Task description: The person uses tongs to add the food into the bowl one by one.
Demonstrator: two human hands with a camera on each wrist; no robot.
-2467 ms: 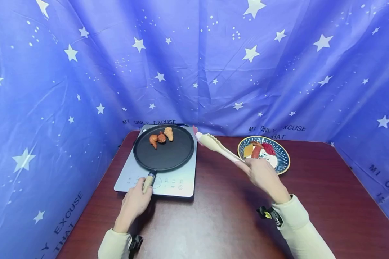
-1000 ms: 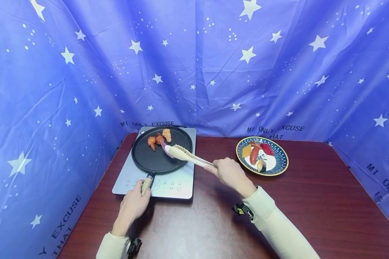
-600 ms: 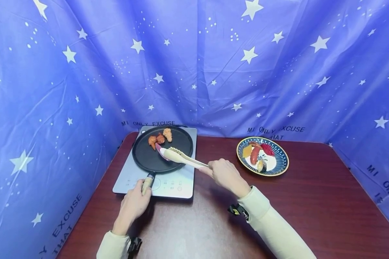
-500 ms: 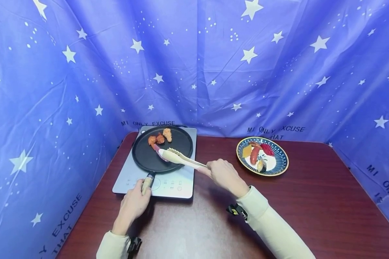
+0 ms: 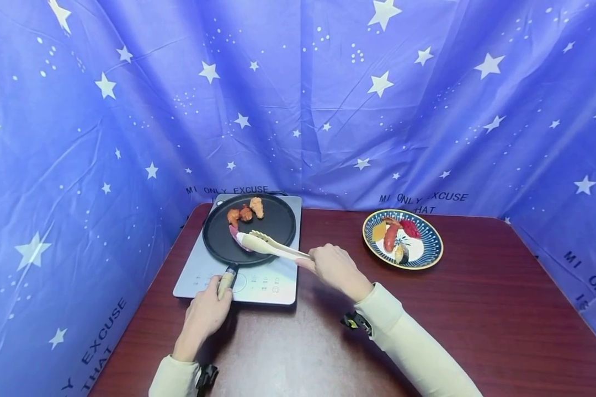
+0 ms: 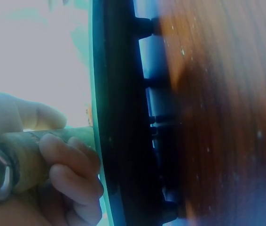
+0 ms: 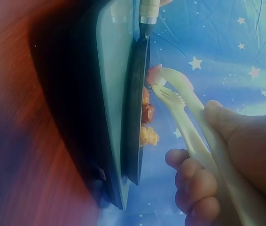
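While the left hand (image 5: 207, 312) grips the round black pan's (image 5: 277, 221) handle (image 5: 224, 284), the right hand (image 5: 335, 267) squeezes cream plastic tongs (image 5: 260, 243).
Placing their pink-white piece (image 5: 233, 230) seems underway; next, likely, loosening.

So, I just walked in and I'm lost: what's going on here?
The person's left hand grips the handle of a black pan on a hotplate. Their right hand holds tongs that grip a pinkish piece over the pan. Three browned pieces lie in the pan; a plate of food sits to its right.
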